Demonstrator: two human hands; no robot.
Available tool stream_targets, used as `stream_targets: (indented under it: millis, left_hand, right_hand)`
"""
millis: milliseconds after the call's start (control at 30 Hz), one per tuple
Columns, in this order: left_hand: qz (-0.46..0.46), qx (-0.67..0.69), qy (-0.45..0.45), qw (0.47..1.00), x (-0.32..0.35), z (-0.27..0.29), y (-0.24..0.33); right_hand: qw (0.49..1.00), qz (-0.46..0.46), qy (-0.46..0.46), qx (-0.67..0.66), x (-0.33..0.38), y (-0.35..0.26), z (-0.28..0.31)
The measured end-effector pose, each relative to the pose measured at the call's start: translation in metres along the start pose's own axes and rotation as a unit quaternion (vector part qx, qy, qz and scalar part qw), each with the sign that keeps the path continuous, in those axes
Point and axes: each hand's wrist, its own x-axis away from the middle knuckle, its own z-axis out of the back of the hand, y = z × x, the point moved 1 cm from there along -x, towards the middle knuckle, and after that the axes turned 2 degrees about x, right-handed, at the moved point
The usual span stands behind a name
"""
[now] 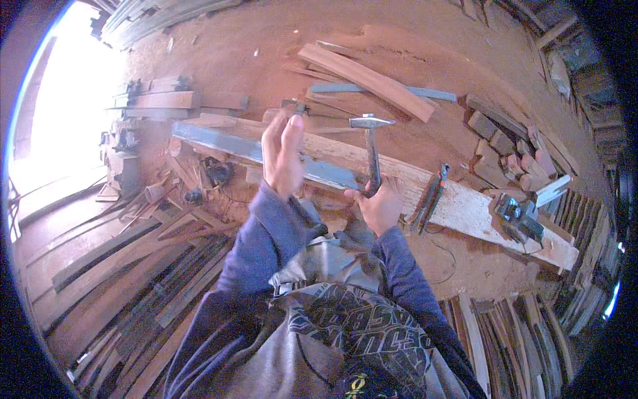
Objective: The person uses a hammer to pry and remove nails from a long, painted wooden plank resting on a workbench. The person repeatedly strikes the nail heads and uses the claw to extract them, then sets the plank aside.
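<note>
Across a reddish earth floor [226,46], looked down on loose timber, with a curved brown plank [369,81] on the far side and stacked wooden strips [133,272] at near left. Gripped a hammer [372,151] in the right hand [383,205], fingers wrapped round the lower handle, with the steel head [369,122] pointing far and lying crosswise, left to right. Held the left hand [284,156] upright, fingers straightened and thumb up, curled round nothing visible; could not tell, through the blur, whether touching the wood. Below, saw a blue-grey board [325,173] lying along a pale plank [462,203], long axis slanting from far left to near right. Had the left hand over the middle of that board and the right hand nearer, just beside its right end, with the steel head to the right of the left thumb and apart from it. Farther right on the pale plank, noted slim dark tools [430,199] and a power planer [518,216].
</note>
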Motion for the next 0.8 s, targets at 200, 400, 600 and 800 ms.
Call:
stream_targets:
  millis: [200, 400, 600, 800]
  left_hand:
    - [0.027, 0.032, -0.08, 0.996, -0.006, 0.007, -0.027]
    - [-0.05, 0.057, -0.105, 0.992, -0.001, 0.013, -0.029]
    - [-0.006, 0.126, -0.209, 0.97, -0.007, 0.023, -0.033]
    - [-0.06, 0.133, -0.273, 0.951, -0.016, 0.036, -0.055]
  right_hand:
    - [1.0, 0.015, 0.015, -0.013, 0.001, -0.003, 0.005]
    - [0.999, 0.024, 0.037, 0.025, 0.002, -0.004, 0.001]
    - [0.99, -0.084, -0.109, 0.01, 0.006, -0.012, 0.012]
    - [0.997, -0.002, 0.031, 0.064, 0.017, -0.028, 0.016]
